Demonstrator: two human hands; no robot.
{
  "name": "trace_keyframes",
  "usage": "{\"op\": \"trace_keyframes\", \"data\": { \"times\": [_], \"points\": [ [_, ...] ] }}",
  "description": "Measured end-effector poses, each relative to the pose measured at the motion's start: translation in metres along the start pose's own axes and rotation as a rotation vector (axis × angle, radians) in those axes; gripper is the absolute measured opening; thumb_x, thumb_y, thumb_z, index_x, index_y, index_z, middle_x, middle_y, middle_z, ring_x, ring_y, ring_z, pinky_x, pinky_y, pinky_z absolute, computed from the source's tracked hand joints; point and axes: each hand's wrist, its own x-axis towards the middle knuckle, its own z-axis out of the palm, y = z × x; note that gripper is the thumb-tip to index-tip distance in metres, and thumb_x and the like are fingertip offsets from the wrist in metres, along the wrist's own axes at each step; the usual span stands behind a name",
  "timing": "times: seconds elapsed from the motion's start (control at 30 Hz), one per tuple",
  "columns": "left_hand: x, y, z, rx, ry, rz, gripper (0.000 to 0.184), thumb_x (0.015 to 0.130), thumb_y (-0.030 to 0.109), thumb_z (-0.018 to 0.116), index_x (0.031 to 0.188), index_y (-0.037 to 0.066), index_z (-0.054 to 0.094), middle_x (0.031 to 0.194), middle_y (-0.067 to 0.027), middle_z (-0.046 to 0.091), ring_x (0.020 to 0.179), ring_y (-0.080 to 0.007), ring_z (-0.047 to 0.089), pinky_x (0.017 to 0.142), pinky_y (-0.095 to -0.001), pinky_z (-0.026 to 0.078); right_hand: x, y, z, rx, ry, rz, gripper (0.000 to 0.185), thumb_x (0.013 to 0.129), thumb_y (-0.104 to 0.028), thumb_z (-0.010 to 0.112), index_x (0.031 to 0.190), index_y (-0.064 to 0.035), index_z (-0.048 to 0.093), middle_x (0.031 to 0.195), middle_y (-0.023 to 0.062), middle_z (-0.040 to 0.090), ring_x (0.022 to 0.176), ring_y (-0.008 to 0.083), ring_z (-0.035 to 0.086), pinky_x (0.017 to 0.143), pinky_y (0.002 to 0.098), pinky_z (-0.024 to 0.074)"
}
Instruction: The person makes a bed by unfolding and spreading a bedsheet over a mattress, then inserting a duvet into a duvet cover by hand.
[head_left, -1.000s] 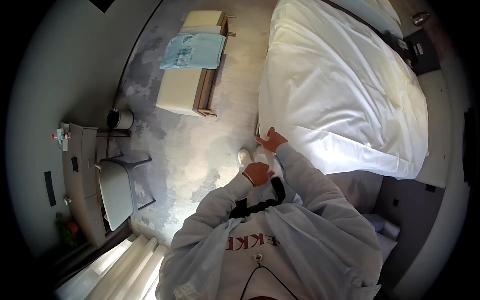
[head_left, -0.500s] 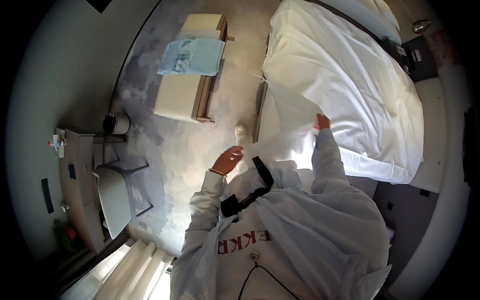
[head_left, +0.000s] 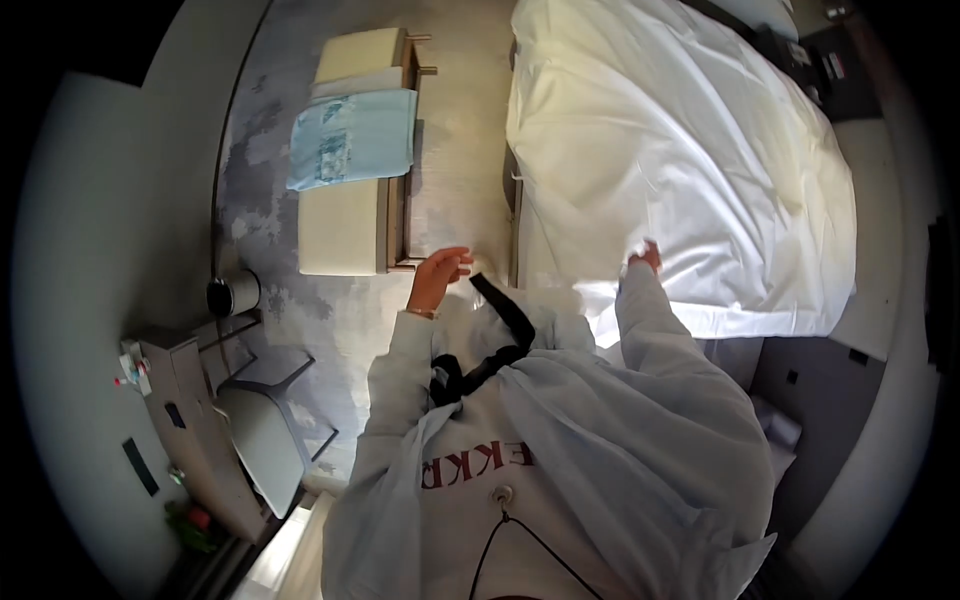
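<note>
A white bed sheet (head_left: pixel 680 150) lies over the bed in loose folds and wrinkles. My right hand (head_left: pixel 648 258) is closed on a small bunch of it, near the bed's front side. To the left of the bed, my left hand (head_left: pixel 436 284) is held in the air with its fingers partly bent and slightly apart. No cloth can be made out in those fingers. A dark strap hangs in front of my chest, close to the left hand.
A cream bench (head_left: pixel 340 232) with a folded light-blue cloth (head_left: pixel 355 138) over it stands left of the bed. Further left are a waste bin (head_left: pixel 238 293), a chair (head_left: pixel 262 440) and a desk (head_left: pixel 195 420). A dark bedside unit (head_left: pixel 840 65) is at the far right.
The raised part of the sheet beside my right hand has come down and lies flatter over the bed. My left hand has moved slightly forward and left. The whole view has shifted.
</note>
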Motion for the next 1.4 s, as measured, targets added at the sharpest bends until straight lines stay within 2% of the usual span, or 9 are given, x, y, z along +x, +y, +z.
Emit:
{"op": "trace_keyframes", "data": {
  "times": [0.13, 0.2, 0.53, 0.7, 0.83, 1.0, 1.13, 1.2, 1.4],
  "points": [
    [0.049, 0.019, 0.009, 0.023, -0.073, -0.084, 0.025, 0.085, 0.013, 0.044, 0.105, 0.002, 0.055, 0.091, -0.0063, 0.061, 0.075, -0.0105, 0.056, 0.065, -0.0190, 0.041, -0.010, -0.096, 0.019, 0.175, -0.133, -0.561, 0.047, 0.065, -0.004, 0.059, 0.109, -0.0167, 0.049, 0.096, 0.0104, 0.055, 0.094, 0.0269, 0.051, 0.083, 0.0360, 0.0404],
    [0.069, 0.024, 0.014, 0.080, -0.115, -0.153, 0.026, 0.084, 0.012, 0.044, 0.105, 0.002, 0.054, 0.091, -0.0065, 0.061, 0.075, -0.0102, 0.056, 0.064, -0.0192, 0.041, -0.027, -0.130, 0.030, 0.200, -0.256, -0.645, 0.043, 0.067, -0.003, 0.056, 0.108, -0.0164, 0.049, 0.097, 0.0087, 0.055, 0.093, 0.0276, 0.051, 0.083, 0.0366, 0.0403],
    [0.148, 0.047, -0.008, 0.178, -0.380, -0.365, 0.027, 0.085, 0.019, 0.047, 0.106, 0.005, 0.056, 0.091, -0.0040, 0.060, 0.079, -0.0116, 0.057, 0.070, -0.0214, 0.042, -0.072, -0.192, 0.066, -0.513, -0.511, -0.383, 0.027, 0.077, -0.019, 0.054, 0.103, -0.0164, 0.052, 0.101, 0.0048, 0.057, 0.098, 0.0267, 0.051, 0.083, 0.0415, 0.0393],
    [0.206, 0.087, -0.035, 0.208, -0.266, -0.371, 0.023, 0.081, 0.001, 0.041, 0.098, -0.002, 0.057, 0.087, -0.0081, 0.060, 0.079, -0.0127, 0.057, 0.070, -0.0243, 0.047, -0.057, -0.225, 0.064, -0.481, -0.735, -0.462, 0.021, 0.082, -0.028, 0.047, 0.090, -0.0116, 0.059, 0.082, 0.0127, 0.060, 0.079, 0.0308, 0.057, 0.069, 0.0407, 0.0460],
    [0.249, 0.092, -0.026, 0.243, -0.418, -0.256, 0.021, 0.080, 0.000, 0.043, 0.095, -0.002, 0.058, 0.083, -0.0075, 0.060, 0.074, -0.0127, 0.058, 0.067, -0.0243, 0.048, -0.065, -0.260, 0.013, -0.571, -0.706, -0.458, 0.022, 0.083, -0.028, 0.047, 0.087, -0.0087, 0.057, 0.077, 0.0141, 0.060, 0.076, 0.0315, 0.058, 0.066, 0.0423, 0.0459],
    [0.287, 0.100, 0.024, 0.166, -0.538, -0.233, 0.018, 0.081, 0.006, 0.046, 0.093, -0.001, 0.058, 0.082, -0.0066, 0.061, 0.070, -0.0120, 0.058, 0.063, -0.0230, 0.047, -0.108, -0.301, -0.056, -0.483, -0.408, -0.368, 0.025, 0.085, -0.029, 0.044, 0.075, -0.0062, 0.048, 0.063, 0.0125, 0.058, 0.056, 0.0307, 0.058, 0.050, 0.0416, 0.0453],
    [0.297, 0.094, 0.069, 0.474, -0.668, -0.635, 0.036, 0.080, 0.035, 0.050, 0.101, 0.007, 0.057, 0.084, -0.0050, 0.062, 0.064, -0.0124, 0.057, 0.056, -0.0225, 0.044, -0.144, -0.315, -0.079, -0.202, -0.151, -0.294, 0.025, 0.083, -0.026, 0.049, 0.068, -0.0076, 0.044, 0.055, 0.0115, 0.053, 0.049, 0.0314, 0.053, 0.044, 0.0419, 0.0418],
    [0.295, 0.081, 0.092, 0.496, -0.675, -0.866, 0.037, 0.080, 0.037, 0.050, 0.103, 0.008, 0.053, 0.089, -0.0052, 0.061, 0.063, -0.0166, 0.059, 0.057, -0.0274, 0.046, -0.157, -0.328, -0.085, -0.058, -0.068, -0.298, 0.023, 0.082, -0.022, 0.055, 0.067, -0.0064, 0.048, 0.053, 0.0099, 0.052, 0.046, 0.0234, 0.055, 0.043, 0.0315, 0.0426],
    [0.299, 0.056, 0.103, 0.408, -0.575, -0.829, 0.030, 0.080, 0.031, 0.051, 0.098, 0.008, 0.051, 0.094, -0.0099, 0.059, 0.066, -0.0229, 0.062, 0.054, -0.0343, 0.051, -0.180, -0.348, -0.107, 0.141, 0.032, -0.341, 0.017, 0.076, -0.013, 0.063, 0.067, -0.0039, 0.052, 0.055, 0.0086, 0.054, 0.045, 0.0167, 0.055, 0.043, 0.0266, 0.0438]
  ]
}}
